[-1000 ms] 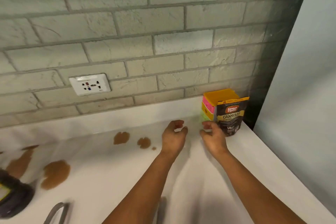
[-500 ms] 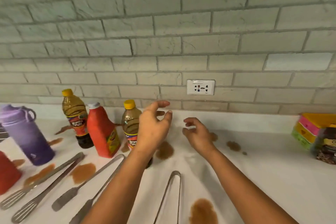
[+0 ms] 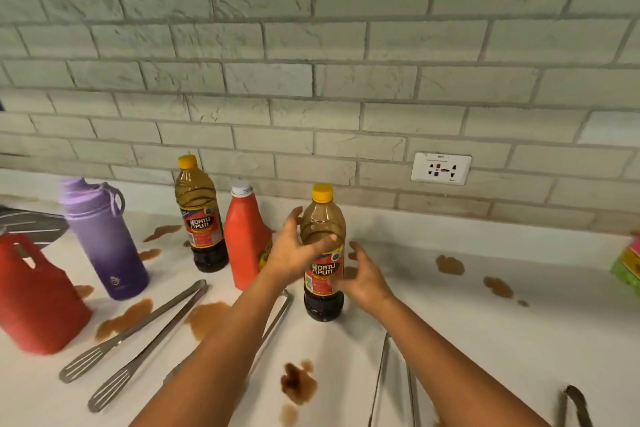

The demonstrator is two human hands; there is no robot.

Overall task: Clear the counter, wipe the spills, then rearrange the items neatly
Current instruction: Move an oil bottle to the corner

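A Datu Puti sauce bottle point(image 3: 323, 302) with a yellow cap stands upright on the white counter point(image 3: 485, 340), with dark liquid low inside it. My left hand point(image 3: 291, 253) wraps its shoulder, the thumb lying across the front and the fingers passing behind. My right hand point(image 3: 363, 279) hovers at the bottle's right side with relaxed fingers beside the label. Brown spills mark the counter: one near the front point(image 3: 298, 385), one under the utensils point(image 3: 207, 317), and smaller spots to the right point(image 3: 449, 264).
To the left stand a second sauce bottle point(image 3: 199, 218), a red ketchup bottle point(image 3: 244, 243), a purple flask point(image 3: 104, 239) and a red container point(image 3: 34, 295). Metal tongs point(image 3: 138, 326) lie in front of them, and another pair point(image 3: 391, 385) at bottom right. Coloured sponges point(image 3: 628, 263) sit at the right edge.
My view swung left from the corner with the sponges and granules pouch to the bottles. Both hands moved to the near sauce bottle, and my left hand took hold of it.
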